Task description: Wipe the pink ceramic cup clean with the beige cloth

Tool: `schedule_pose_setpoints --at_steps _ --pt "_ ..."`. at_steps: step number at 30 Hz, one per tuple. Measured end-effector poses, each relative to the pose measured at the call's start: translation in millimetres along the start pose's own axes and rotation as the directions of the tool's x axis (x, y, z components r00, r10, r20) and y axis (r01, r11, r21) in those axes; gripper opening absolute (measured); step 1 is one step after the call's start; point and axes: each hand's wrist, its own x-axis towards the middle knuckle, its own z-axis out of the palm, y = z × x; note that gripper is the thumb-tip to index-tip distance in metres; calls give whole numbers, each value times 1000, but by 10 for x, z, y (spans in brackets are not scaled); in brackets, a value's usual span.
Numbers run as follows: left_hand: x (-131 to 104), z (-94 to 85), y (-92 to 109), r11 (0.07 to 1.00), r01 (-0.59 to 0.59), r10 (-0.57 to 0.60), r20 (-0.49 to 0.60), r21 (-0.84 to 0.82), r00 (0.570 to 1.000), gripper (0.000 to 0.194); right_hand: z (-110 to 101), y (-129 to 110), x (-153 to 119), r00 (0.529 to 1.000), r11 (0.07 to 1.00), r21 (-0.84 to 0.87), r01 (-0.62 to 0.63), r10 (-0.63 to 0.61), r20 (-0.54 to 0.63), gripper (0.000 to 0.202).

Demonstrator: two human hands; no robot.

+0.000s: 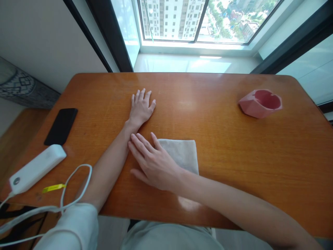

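My left hand (142, 107) rests palm down on the wooden table (221, 146), its fingers spread and nothing in it. My right hand (153, 159) is stretched out, its fingertips at my left forearm near the wrist; the fingers look straight and hold nothing. Partly under my right hand and wrist lies a folded light grey cloth (182, 152), its left part hidden.
A pink faceted pot (257, 104) stands at the right rear. To the left lie a black phone (61, 126) and a white power strip (37, 169); its white cable (88, 177) with a yellow tag (53, 188) loops by my left arm. A window (195, 21) is beyond the table.
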Motion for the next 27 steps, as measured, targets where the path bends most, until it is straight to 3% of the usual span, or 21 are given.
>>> schedule_pose_setpoints --at_steps 3,5,8,10,15,17,21,27 --pt "3 0 2 1000 1 -1 6 4 1000 74 72 80 -46 999 999 22 -34 33 29 70" --pt "4 -3 4 1000 6 -6 20 11 1000 75 -3 383 -34 990 991 -5 -135 136 33 68" --pt "7 -3 -2 1000 5 -5 23 15 1000 75 -188 996 -35 926 922 -91 -376 377 -9 70" --pt "9 5 -14 1000 -2 2 18 5 1000 75 -321 1422 -123 863 854 -118 -506 500 -78 71" --pt "11 21 -35 999 -13 13 1 -31 1000 74 -618 2287 -622 621 626 -71 -776 741 -255 74" --pt "8 19 -32 999 -13 13 3 -29 1000 76 -702 2491 -808 578 584 -71 -809 767 -279 76" --pt "2 7 -24 1000 -11 11 2 -24 1000 76 -786 2666 -989 581 587 -62 -807 771 -260 78" --pt "-7 -15 -9 1000 -9 9 13 -17 1000 77 -842 2725 -1077 646 654 -47 -755 730 -222 76"
